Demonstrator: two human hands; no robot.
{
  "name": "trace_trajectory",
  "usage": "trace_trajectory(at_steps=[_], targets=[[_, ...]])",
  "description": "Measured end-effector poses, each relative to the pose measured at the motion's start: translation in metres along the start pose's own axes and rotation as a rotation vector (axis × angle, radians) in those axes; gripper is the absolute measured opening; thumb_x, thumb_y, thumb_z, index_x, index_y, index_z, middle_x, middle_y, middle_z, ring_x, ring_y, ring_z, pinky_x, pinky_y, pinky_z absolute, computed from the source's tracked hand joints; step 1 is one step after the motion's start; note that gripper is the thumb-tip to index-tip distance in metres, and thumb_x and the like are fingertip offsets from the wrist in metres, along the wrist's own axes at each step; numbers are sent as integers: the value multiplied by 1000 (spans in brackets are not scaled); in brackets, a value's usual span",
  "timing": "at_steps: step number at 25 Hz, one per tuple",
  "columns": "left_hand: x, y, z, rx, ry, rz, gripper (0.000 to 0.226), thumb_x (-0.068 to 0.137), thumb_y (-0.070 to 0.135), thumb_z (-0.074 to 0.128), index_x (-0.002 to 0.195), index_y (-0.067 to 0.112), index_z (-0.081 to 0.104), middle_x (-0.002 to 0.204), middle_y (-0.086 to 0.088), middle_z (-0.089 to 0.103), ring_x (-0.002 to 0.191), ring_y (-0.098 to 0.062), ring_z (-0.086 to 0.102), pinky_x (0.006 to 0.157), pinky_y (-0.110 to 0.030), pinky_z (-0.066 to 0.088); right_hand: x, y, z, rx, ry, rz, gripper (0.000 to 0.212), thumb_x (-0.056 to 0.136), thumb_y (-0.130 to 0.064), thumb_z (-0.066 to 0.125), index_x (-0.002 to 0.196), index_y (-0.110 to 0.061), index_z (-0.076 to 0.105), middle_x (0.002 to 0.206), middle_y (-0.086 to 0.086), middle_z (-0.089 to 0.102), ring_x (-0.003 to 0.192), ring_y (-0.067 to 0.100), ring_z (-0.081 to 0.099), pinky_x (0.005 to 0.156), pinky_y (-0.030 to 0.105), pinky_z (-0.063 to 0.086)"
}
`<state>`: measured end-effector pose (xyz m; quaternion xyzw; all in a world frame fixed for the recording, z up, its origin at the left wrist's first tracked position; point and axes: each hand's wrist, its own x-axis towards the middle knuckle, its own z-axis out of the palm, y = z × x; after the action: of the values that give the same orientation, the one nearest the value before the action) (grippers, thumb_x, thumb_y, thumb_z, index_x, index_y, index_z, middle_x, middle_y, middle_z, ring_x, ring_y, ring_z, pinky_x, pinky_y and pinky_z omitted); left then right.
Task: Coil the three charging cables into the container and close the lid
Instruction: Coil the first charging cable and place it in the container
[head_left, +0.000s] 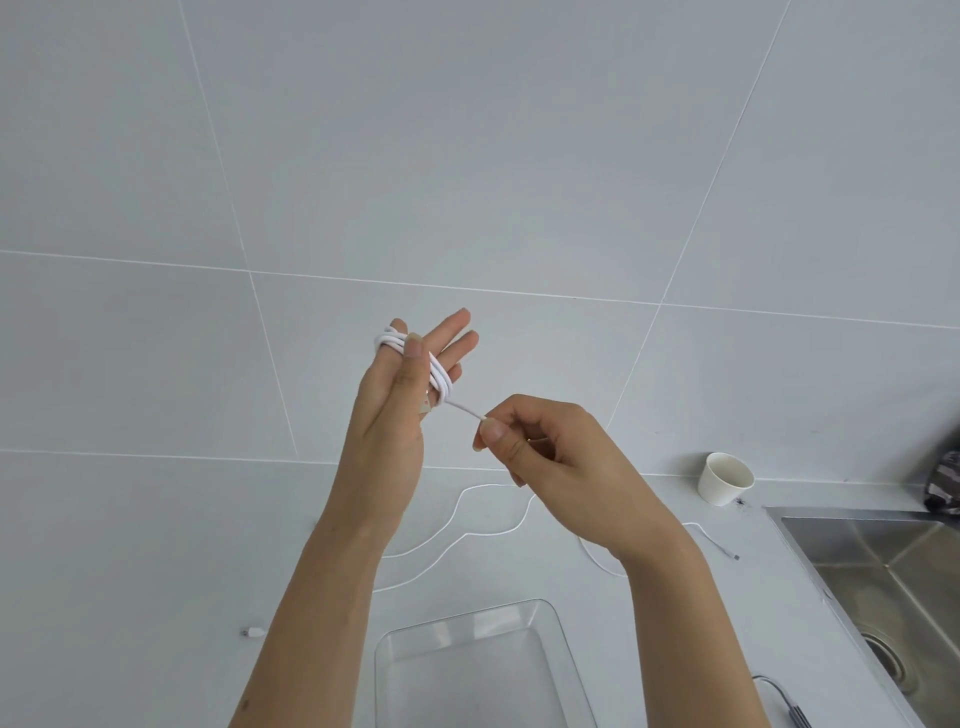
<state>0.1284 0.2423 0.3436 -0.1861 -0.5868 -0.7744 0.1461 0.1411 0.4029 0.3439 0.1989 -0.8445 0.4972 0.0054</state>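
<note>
Single head-worn wide-angle view, forward and down, close over counter (130, 545), facing tiled wall (467, 156)

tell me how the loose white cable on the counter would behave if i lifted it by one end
Probably floppy: the loose cable lies in slack, wavy curves on the counter, so it would dangle and trail. Likely light, since it looks thin. It should bend easily: the wound cable loops tightly round fingers of the left hand.

No legible text lies before me. A small tag (425, 408) beside the cable (439, 377) in my left hand (389, 421) is too small to read.
</note>
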Motion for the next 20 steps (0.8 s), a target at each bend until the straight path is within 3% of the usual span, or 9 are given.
trace_trajectory(at_steps=[3,6,8,10,13,15,17,20], targets=[[0,-6,0,115,-34,-10,38,102,38,28,110,63,55,136,9,61,123,-9,60,106,-32,41,-1,-4,-1,-15,5,5,21,101,-30,56,85,-22,68,61,-3,52,58,16,50,60,30,44],[-1,-11,0,234,-44,-22,35,102,39,26,123,33,52,136,9,60,120,-6,60,107,-30,41,-3,-9,-4,-28,0,-7,21,100,-34,57,85,-22,67,61,3,52,63,32,52,61,42,46],[-1,-13,-1,272,-35,-26,33,102,41,25,120,32,50,129,11,64,116,-6,63,104,-29,41,-5,-12,-6,-41,-8,-23,21,99,-35,59,85,-22,67,66,13,55,63,33,50,60,45,45],[-2,-13,-2,307,-30,-51,34,102,45,23,120,36,51,120,13,69,111,-6,65,100,-26,43,-7,-15,-10,-38,-15,-42,20,97,-36,61,81,-24,65,65,14,53,57,23,44,56,38,39],[-4,-13,-5,344,-73,-127,58,102,51,18,113,21,67,101,31,71,104,10,62,92,-11,41,-10,-20,-17,20,-23,-85,21,97,-30,62,80,-19,66,59,-18,55,55,4,46,56,23,39],[-7,-10,-5,356,-129,-173,65,98,57,14,96,35,75,90,43,66,108,24,50,84,6,31,-10,-21,-20,22,-4,-122,22,99,-26,60,81,-13,66,62,-26,59,56,-1,48,55,14,39],[-8,-9,-3,354,-204,-205,71,94,62,8,77,41,73,84,28,72,104,17,56,78,7,32,-10,-23,-19,50,41,-154,24,99,-26,60,78,-15,65,64,-18,62,57,2,51,57,11,39],[-11,-8,0,268,-334,-246,78,92,65,6,75,26,71,74,-2,75,73,-7,68,71,-7,45,-10,-25,-18,126,129,-194,27,99,-25,60,76,-10,62,61,-7,63,55,6,54,58,8,40]])
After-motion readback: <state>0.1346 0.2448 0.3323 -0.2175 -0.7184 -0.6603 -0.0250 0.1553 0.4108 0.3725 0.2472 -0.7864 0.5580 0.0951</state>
